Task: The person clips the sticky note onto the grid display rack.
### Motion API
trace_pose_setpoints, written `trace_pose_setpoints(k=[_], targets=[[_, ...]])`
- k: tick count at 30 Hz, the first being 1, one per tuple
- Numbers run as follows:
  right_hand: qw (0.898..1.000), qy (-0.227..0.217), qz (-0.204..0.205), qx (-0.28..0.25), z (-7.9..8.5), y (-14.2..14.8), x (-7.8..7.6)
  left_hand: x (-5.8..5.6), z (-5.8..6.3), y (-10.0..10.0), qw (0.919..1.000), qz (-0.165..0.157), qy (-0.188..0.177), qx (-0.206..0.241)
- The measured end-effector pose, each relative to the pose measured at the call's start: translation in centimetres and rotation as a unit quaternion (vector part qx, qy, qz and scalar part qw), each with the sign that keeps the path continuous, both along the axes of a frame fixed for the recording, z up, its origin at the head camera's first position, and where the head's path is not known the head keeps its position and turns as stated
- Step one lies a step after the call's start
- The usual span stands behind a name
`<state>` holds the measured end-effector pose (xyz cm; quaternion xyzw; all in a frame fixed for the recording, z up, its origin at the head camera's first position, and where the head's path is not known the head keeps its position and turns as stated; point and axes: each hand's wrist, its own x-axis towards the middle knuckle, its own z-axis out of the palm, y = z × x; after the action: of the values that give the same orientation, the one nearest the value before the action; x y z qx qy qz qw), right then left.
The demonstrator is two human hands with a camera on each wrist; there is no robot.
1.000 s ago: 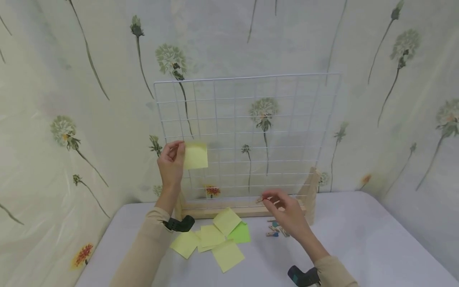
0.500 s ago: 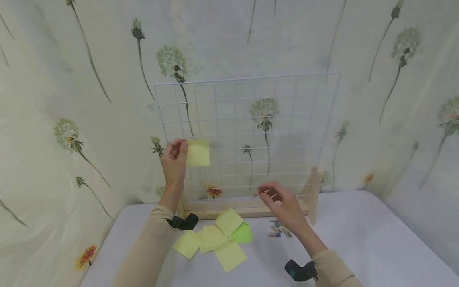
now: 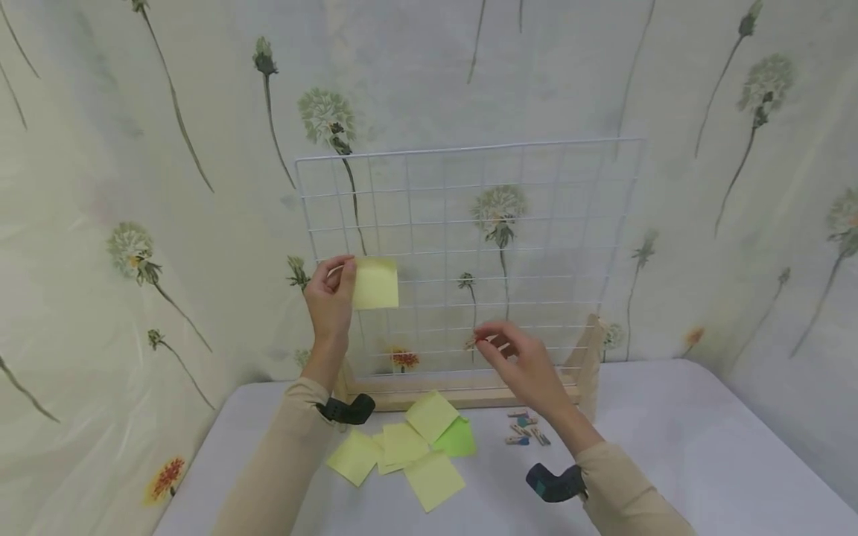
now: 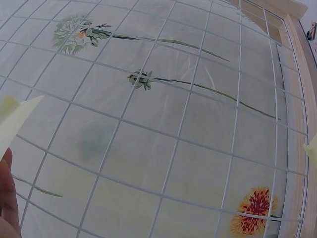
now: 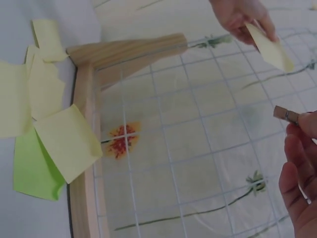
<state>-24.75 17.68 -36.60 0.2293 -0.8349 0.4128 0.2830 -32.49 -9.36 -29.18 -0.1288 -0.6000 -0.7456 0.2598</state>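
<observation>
My left hand [image 3: 331,305] pinches a yellow sticky note [image 3: 377,284] by its left edge, holding it up at the left part of a white wire grid [image 3: 429,150]. In the left wrist view only the note's edge [image 4: 20,116] and a bit of that hand show at the far left. My right hand [image 3: 526,365] pinches a small wooden clothespin [image 5: 286,114] between thumb and fingertips, in front of the grid's lower middle. The right wrist view shows the clothespin's tip pointing toward the note, apart from it.
A wooden stand [image 3: 588,365] carries the grid on a white table [image 3: 670,447]. Several yellow notes [image 3: 434,480] and a green one [image 3: 459,438] lie in front of it. Several small clothespins [image 3: 519,430] lie to their right. A flower-print sheet [image 3: 704,298] hangs behind.
My right hand has risen with the clothespin, slightly to the left, away from the loose clothespins. My left hand still holds the note up, slightly higher in view; the head view has shifted a little.
</observation>
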Motion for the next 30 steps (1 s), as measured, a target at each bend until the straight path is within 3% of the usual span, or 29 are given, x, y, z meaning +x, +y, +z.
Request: trace_pose_setpoints(k=[3, 11, 18, 30], targets=[[1.0, -0.006, -0.007, 0.003, 0.6, -0.2, -0.1, 0.0, 0.4, 0.3, 0.9999, 0.006, -0.003, -0.015], [1.0, -0.012, -0.004, -0.004, 1.0, -1.2, -0.6, -2.0, -0.3, 0.6, 0.9999, 0.007, 0.002, -0.01], [1.0, -0.006, 0.01, -0.019, 2.1, -1.7, -1.2, -2.1, -0.4, 1.0, 0.9998, 0.014, 0.011, -0.008], [1.0, 0.018, 0.018, 0.005, 4.0, -3.1, -2.1, -2.4, -0.8, 1.0, 0.9992, 0.033, 0.003, -0.022]])
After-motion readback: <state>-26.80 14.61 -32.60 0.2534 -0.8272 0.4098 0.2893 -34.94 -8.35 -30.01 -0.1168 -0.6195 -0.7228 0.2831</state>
